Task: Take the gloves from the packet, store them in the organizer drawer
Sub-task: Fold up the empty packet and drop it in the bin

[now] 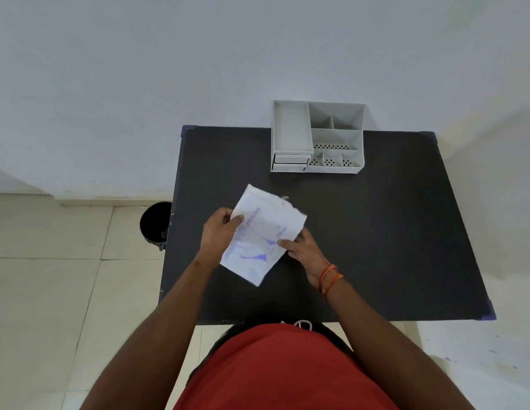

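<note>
A white paper glove packet (pixel 262 235) with blue print is held above the black table (pixel 376 232), tilted, its far end ragged. My left hand (pixel 219 232) grips its left edge with the thumb on top. My right hand (pixel 302 253) pinches its right edge. The gloves themselves are hidden. A white desk organizer (pixel 317 137) stands at the table's far edge, with two small shut drawers (pixel 290 162) at its front left.
The organizer has several open compartments on top. A black bin (pixel 156 223) stands on the tiled floor left of the table. A white wall rises behind the table. Bare table surface lies to the right of my hands.
</note>
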